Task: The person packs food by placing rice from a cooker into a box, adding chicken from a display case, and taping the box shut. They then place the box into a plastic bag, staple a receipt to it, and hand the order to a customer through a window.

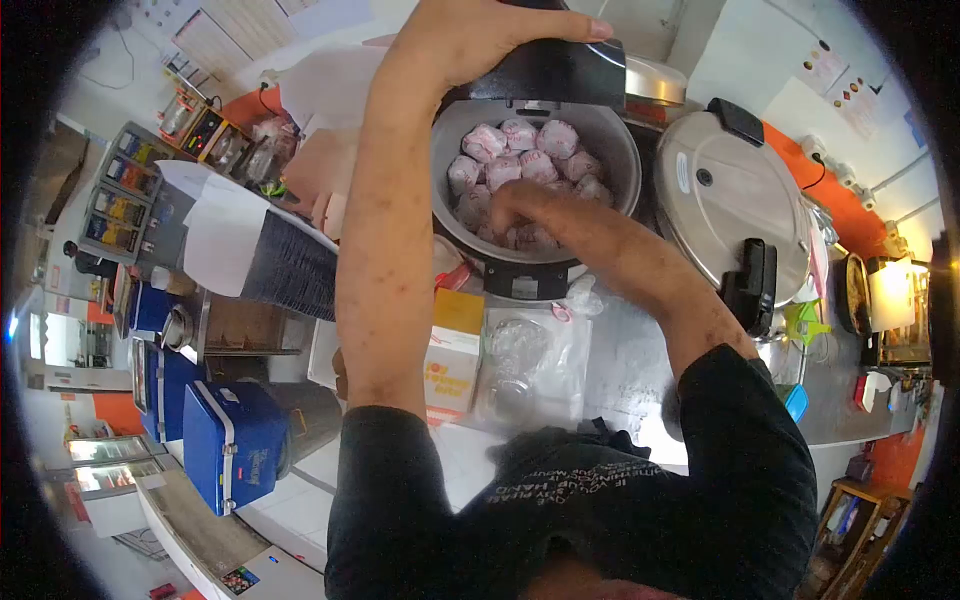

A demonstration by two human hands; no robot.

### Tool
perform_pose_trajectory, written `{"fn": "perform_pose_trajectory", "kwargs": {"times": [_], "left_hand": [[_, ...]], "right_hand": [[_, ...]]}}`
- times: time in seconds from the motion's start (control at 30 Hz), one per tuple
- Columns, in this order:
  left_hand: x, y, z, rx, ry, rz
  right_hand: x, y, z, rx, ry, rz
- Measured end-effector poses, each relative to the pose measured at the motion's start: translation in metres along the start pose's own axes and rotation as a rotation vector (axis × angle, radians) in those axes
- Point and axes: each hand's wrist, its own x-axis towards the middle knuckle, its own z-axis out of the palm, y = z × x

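Note:
A large round metal pot [637, 165] with a black front handle [520, 282] holds several round bundles [520, 134] wrapped in white paper with red print. My left hand [490, 40] grips the upper edge of a black lid part [540, 72] above the pot's far side, thumb stretched to the right. The fingers behind it are hidden. Inside the pot, my right hand [512, 208] curls down onto a wrapped bundle near the front wall. Its fingertips are partly hidden among the bundles.
To the right stands another pot under a closed metal lid [722, 200] with a black handle. Clear plastic bags [530, 370] and a white-and-yellow box [452, 350] lie on the counter before me. Blue cooler boxes [230, 445] stand at left, below a black-and-white sheet [290, 255].

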Motion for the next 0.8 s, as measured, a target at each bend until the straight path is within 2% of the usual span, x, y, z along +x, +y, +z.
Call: {"fn": "perform_pose_trajectory", "kwargs": {"times": [0.03, 0.1, 0.13, 0.2, 0.23, 0.27, 0.43, 0.5, 0.57, 0.63, 0.7, 0.73, 0.77, 0.8], "left_hand": [[0.004, -0.012, 0.003, 0.067, 0.057, 0.033], [0.0, -0.012, 0.006, 0.084, 0.048, 0.032], [-0.002, -0.011, 0.007, 0.095, 0.046, 0.019], [-0.007, -0.013, 0.007, 0.148, 0.042, 0.032], [-0.007, -0.019, 0.007, 0.192, 0.046, 0.032], [-0.001, -0.041, 0.008, 0.282, 0.135, 0.203], [-0.007, -0.033, 0.007, 0.175, 0.081, 0.132], [-0.006, -0.034, 0.004, 0.165, 0.052, 0.159], [-0.011, -0.031, 0.003, 0.185, 0.036, 0.137], [-0.024, -0.028, 0.009, 0.106, 0.025, 0.119], [-0.043, -0.035, 0.019, 0.013, 0.001, 0.103], [-0.049, -0.059, 0.021, 0.345, 0.126, 0.302], [-0.072, -0.043, 0.036, 0.016, 0.012, 0.111], [-0.08, -0.075, 0.035, 0.22, 0.066, 0.128]], "right_hand": [[-0.009, -0.001, 0.001, 0.004, 0.01, 0.0], [-0.032, 0.001, 0.001, -0.158, -0.021, -0.197], [-0.015, 0.01, 0.009, -0.155, -0.004, -0.191], [0.042, 0.03, 0.023, 0.752, 0.149, -0.151], [0.034, 0.031, 0.016, 0.755, 0.174, -0.156], [0.02, 0.024, 0.026, 0.733, 0.247, -0.181], [-0.027, -0.018, 0.026, 0.606, 0.592, -0.278], [-0.047, -0.002, 0.042, 0.546, 0.719, -0.301], [-0.056, 0.001, 0.018, 0.493, 0.818, -0.301], [-0.086, 0.021, 0.026, 0.464, 0.903, -0.287], [-0.158, 0.035, 0.082, 0.935, 0.903, -0.528], [-0.154, 0.05, 0.119, 1.009, 0.996, -0.781], [-0.152, 0.066, 0.163, 1.061, 1.103, -1.03], [-0.241, 0.07, 0.216, 1.455, 0.556, -0.869]]}}
